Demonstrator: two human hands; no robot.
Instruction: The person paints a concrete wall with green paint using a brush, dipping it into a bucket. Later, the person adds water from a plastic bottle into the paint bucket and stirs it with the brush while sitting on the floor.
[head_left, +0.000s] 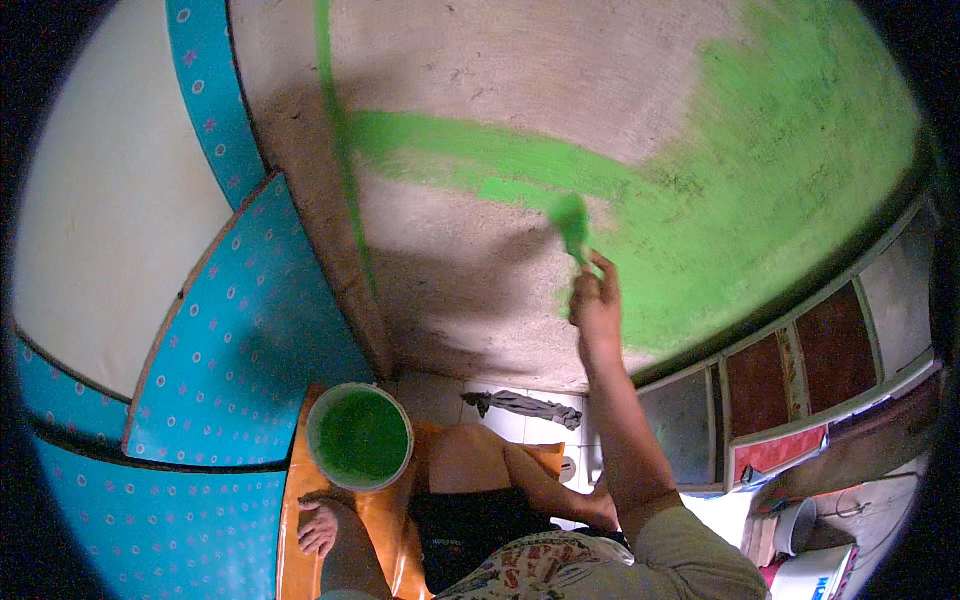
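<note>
My right hand (598, 304) is closed around the handle of a paintbrush (571, 221). The brush head is covered in green paint and blurred, close against the wall (465, 225). Fresh green strokes run leftward from a broad green area (720, 225), over bare, rough plaster. By my left leg, a round white bucket (361, 437) holds green paint and stands on an orange surface (296, 540). My left hand (318, 529) rests on that surface just below the bucket, its fingers loosely bent and nothing visible in them.
Blue patterned panels (240, 337) border the wall on the left, with a pale panel (105, 187) beyond. A dark crumpled cloth (525, 407) lies on the white tiled floor (510, 427). On the right stands a framed cabinet (757, 390), with a grey container (795, 525) lower down.
</note>
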